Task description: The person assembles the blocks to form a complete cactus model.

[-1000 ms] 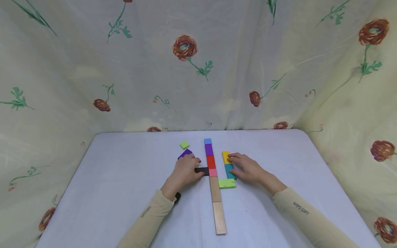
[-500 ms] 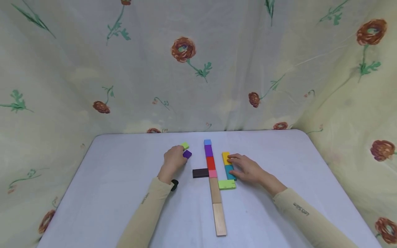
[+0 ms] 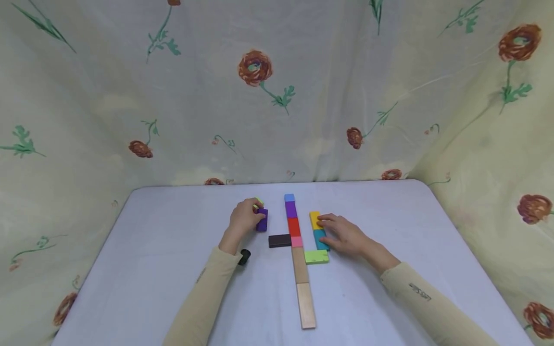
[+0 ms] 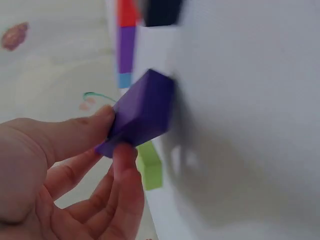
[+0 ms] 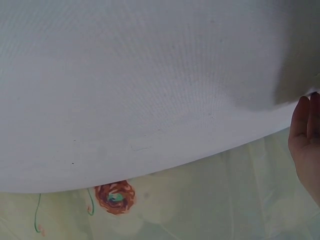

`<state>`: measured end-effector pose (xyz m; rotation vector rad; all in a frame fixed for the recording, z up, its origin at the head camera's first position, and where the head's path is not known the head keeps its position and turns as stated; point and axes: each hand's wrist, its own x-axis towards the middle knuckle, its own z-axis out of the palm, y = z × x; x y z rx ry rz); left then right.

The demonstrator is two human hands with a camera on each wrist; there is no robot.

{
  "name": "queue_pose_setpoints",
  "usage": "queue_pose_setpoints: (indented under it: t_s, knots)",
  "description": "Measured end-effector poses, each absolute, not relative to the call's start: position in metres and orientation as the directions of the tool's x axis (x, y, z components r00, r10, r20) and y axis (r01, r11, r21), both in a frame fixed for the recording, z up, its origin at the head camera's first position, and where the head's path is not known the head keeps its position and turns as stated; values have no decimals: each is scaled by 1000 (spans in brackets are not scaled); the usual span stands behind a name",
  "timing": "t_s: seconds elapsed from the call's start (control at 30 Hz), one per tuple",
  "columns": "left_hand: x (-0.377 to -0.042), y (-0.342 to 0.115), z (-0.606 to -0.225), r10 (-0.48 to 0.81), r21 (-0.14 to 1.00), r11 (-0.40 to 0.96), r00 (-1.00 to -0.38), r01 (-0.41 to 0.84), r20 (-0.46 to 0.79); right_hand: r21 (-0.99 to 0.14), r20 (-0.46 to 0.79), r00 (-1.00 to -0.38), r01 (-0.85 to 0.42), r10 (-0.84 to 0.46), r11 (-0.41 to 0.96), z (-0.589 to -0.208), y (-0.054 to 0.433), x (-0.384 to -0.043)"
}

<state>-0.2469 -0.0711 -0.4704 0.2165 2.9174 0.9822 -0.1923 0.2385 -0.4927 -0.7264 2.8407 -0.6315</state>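
Note:
My left hand [image 3: 242, 220] pinches a dark purple block [image 3: 262, 222] at one end, thumb and fingers around it; the left wrist view shows it tilted. Just behind sits a small lime block [image 4: 151, 172], partly covered by the fingers in the head view. My right hand [image 3: 344, 236] lies beside a yellow block [image 3: 314, 218] and a teal block [image 3: 319, 235], its fingertips at their edges. Between the hands runs a line of blocks: light blue [image 3: 289, 197], purple [image 3: 291, 210], red [image 3: 294, 227], pink [image 3: 296, 241], then two plain wooden blocks [image 3: 300, 265].
A black block [image 3: 279, 241] juts left from the line near the pink one. On the right, a long lime block [image 3: 317, 257] touches the line below the teal block. The white table [image 3: 173, 288] ends at a flowered cloth [image 3: 195, 96] behind and at the sides.
My left hand has left the black block, moved back and left, and taken hold of the dark purple block, which has turned from slanted to nearly lengthwise. My right hand has stayed put.

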Motion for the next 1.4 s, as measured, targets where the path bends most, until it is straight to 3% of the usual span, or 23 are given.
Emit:
queue_pose_setpoints:
  t_s: [0.23,0.43,1.4]
  knots:
    - [-253,-69,-469,160,764,640,-987,82,-29,-440,-13,-872,-435,-489,786,-490,238,-193]
    - [-252,-69,-482,158,825,566,-982,1,-107,-433,-33,-875,-422,-482,796,-494,237,-192]
    - [-250,-71,-499,216,799,597,-974,80,-64,-437,-13,-872,-434,-489,787,-493,237,-189]
